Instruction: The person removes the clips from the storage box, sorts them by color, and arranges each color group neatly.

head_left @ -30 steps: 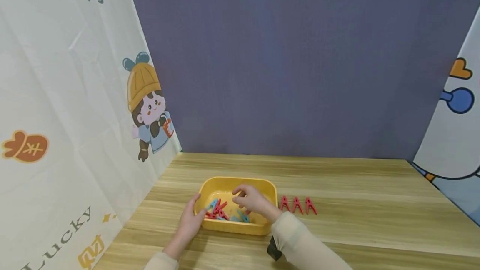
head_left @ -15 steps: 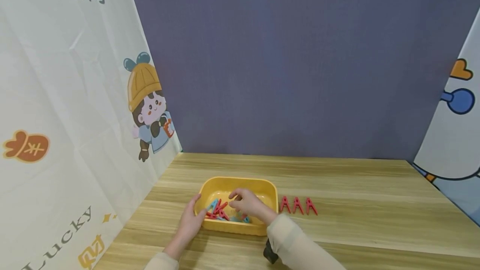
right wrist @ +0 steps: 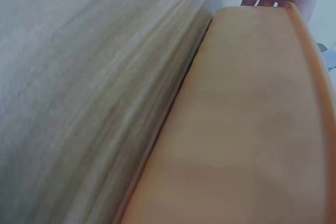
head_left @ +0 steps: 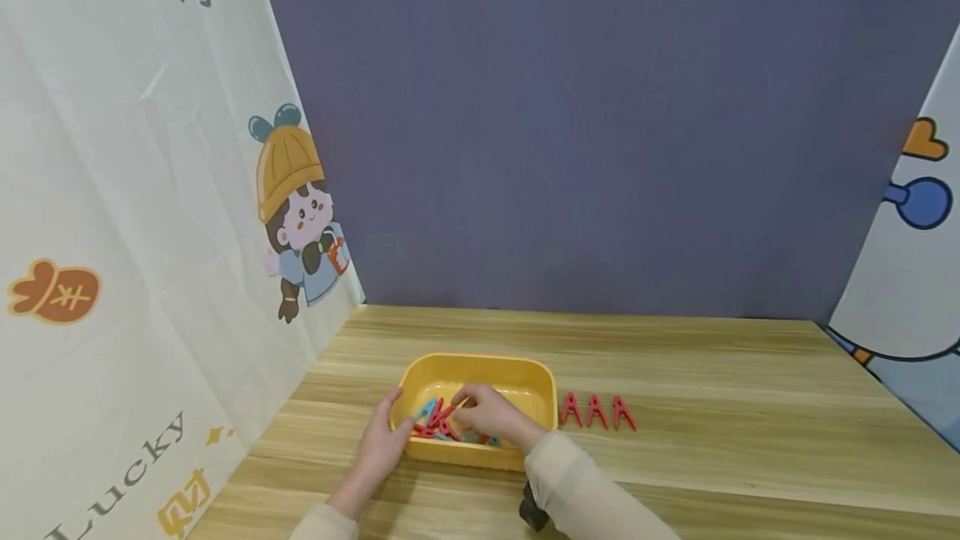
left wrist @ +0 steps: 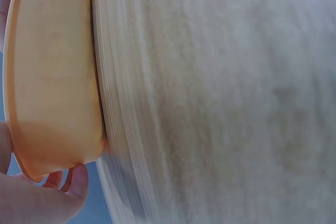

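A yellow plastic tub [head_left: 480, 458] stands on the table with red and blue clothespins inside. My left hand [head_left: 381, 444] grips its left end, thumb over the rim and fingers outside; the left wrist view shows fingertips [left wrist: 79, 179] curled against the outer wall. Inside the tub, my right hand [head_left: 491, 415] is bent down over the pile, thumb and index finger apart at the end of a red clothespin [head_left: 442, 413]. A blue clothespin [head_left: 427, 408] lies beside it. The right hand partly covers more clothespins. The right wrist view shows mainly the tub's side wall [right wrist: 236, 119].
Three red clothespins [head_left: 595, 412] lie in a row on the wooden table [head_left: 712, 440], just right of the tub. A dark blue panel [head_left: 585, 132] rises behind the table, and a white printed sheet [head_left: 172, 215] hangs at the left.
My right hand has moved left and slightly down within the tub, to the red clothespin. The left hand keeps its place on the tub, and the row of three is unmoved.
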Available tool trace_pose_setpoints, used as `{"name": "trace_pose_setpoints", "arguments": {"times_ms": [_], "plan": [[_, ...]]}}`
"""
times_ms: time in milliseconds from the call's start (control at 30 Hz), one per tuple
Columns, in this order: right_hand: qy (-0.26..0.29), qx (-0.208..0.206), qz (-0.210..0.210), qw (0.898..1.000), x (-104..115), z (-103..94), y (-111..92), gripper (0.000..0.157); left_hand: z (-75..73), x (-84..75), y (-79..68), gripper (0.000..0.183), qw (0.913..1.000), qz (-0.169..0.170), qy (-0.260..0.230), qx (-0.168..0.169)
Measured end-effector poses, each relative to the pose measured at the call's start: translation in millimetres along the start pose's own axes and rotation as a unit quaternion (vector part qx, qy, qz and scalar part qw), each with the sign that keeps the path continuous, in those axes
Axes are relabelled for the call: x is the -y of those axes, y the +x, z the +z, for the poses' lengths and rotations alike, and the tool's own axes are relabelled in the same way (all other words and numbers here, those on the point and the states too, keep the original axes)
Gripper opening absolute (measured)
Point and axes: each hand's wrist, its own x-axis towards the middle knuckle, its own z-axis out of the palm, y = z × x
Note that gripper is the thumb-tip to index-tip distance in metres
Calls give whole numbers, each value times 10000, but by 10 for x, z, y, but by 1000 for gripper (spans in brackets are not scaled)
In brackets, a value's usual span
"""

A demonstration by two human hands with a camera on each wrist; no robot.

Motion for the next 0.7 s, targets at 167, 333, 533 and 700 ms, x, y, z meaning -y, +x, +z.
{"name": "trace_pose_setpoints", "arguments": {"times_ms": [167, 333, 533, 700], "plan": [[-46, 31, -41, 10000, -19, 43, 31, 22, 1, 0, 2, 50, 10000, 48, -30, -9], [-73, 101, 128, 9998, -34, 73, 49, 21, 7, -1, 1, 51, 10000, 52, -66, -24], [-21, 203, 359, 9991, -23, 85, 57, 20, 14, 12, 4, 51, 10000, 32, -15, -31], [63, 263, 473, 9985, -30, 91, 71, 19, 15, 20, 5, 51, 10000, 60, 4, -61]]}}
